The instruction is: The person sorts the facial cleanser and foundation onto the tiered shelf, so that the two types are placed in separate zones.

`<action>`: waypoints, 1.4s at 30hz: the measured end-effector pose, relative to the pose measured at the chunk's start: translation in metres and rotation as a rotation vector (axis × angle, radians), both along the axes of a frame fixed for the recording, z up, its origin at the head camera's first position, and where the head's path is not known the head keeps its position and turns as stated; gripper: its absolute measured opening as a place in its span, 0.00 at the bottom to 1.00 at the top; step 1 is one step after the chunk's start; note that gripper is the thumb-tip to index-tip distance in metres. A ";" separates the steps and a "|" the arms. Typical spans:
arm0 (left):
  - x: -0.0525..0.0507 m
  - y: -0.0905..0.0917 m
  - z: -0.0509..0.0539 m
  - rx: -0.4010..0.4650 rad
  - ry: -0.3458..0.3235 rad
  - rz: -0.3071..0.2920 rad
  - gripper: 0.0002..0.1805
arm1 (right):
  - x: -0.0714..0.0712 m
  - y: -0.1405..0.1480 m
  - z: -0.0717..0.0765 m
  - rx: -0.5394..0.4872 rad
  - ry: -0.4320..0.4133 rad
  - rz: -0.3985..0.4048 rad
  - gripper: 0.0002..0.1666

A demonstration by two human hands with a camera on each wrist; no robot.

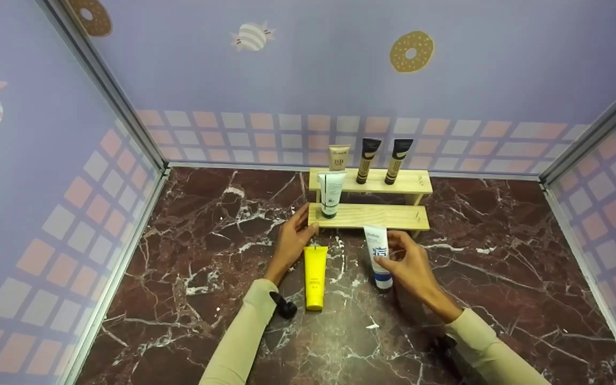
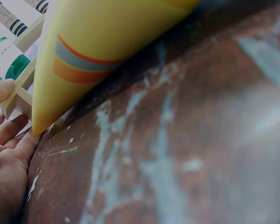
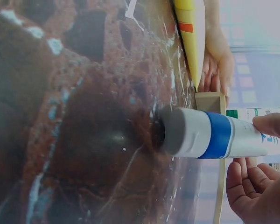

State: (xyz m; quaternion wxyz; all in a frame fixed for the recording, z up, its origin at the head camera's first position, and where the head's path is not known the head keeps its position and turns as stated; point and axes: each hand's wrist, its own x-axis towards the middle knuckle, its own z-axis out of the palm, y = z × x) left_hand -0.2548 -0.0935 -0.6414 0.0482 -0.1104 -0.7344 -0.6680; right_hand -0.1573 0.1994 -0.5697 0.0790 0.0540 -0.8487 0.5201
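My right hand [image 1: 409,267] pinches a white tube with a blue band [image 1: 378,256] between thumb and fingers, cap down, in front of the two-tier wooden rack [image 1: 377,216]. In the right wrist view the tube's white cap [image 3: 184,133] points toward the tabletop. At the rack's lower left corner, my left hand [image 1: 290,243] touches the end of the lower shelf with thumb and fingers. A yellow tube [image 1: 315,278] lies on the table beside the left wrist. On the lower shelf, at its left, stands a white tube with a green cap [image 1: 331,195].
The upper shelf bears a beige BB tube [image 1: 339,156] and two black-and-gold tubes, one in the middle [image 1: 367,160] and one farther right [image 1: 398,160]. Patterned panels [image 1: 286,69] wall in the dark red marbled tabletop [image 1: 206,278] at the back and sides.
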 end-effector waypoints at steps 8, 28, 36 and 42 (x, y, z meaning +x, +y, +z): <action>0.000 -0.004 0.000 0.007 0.006 -0.023 0.37 | -0.008 -0.001 0.010 -0.047 0.007 -0.009 0.34; 0.002 -0.004 0.001 -0.022 0.016 -0.025 0.38 | -0.040 -0.002 0.042 -0.124 0.086 -0.012 0.21; 0.003 -0.005 0.002 -0.017 0.012 -0.033 0.37 | -0.053 -0.003 0.049 -0.174 0.091 -0.010 0.20; 0.001 -0.004 -0.001 -0.028 0.010 -0.016 0.37 | -0.064 -0.005 0.054 -0.151 0.109 -0.009 0.19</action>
